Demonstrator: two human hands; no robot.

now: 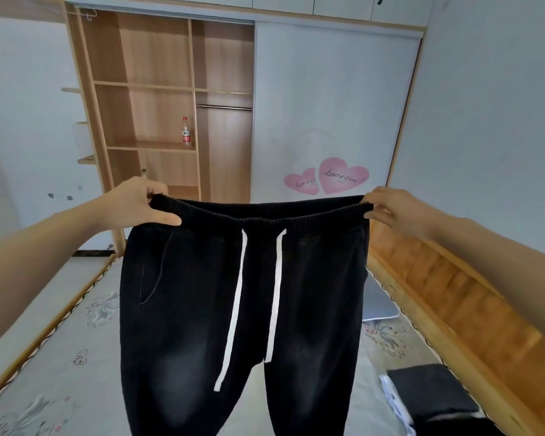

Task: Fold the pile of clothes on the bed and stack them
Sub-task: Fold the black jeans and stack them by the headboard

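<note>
Your left hand (pixel 139 201) and right hand (pixel 390 209) each pinch one end of the waistband of the black pants (pixel 243 309) (white strings hang down), holding them up above the bed (pixel 60 357), near folded clothes (pixel 428 394).

You hold the trousers (pixel 243 309) up in front of you, above the bed (pixel 60 357), your left hand (pixel 139 202) at the left end of the waistband and your right hand (pixel 390 209) at the right end. A stack of clothes (pixel 431 398) lies on the bed to your lower right. Behind the trousers stands the wardrobe (pixel 158 89), with a bottle (pixel 186 131) on a shelf in it.
</note>
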